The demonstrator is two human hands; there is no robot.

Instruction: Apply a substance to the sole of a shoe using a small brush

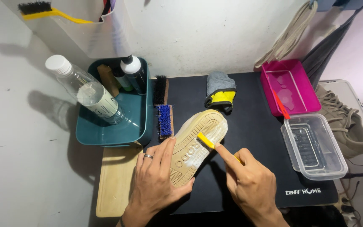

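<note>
A pale shoe lies sole-up on the black mat in the middle of the view. My left hand, with a ring on one finger, grips the heel end of the shoe and holds it steady. My right hand holds a small yellow-handled brush, its head pressed against the sole near the forefoot, index finger stretched along the handle. The sole looks wet and soapy.
A teal tray at left holds a clear bottle and dark bottles. Two brushes lie beside it. A grey-yellow glove, a pink tub, a clear tub, another shoe and a wooden board surround the mat.
</note>
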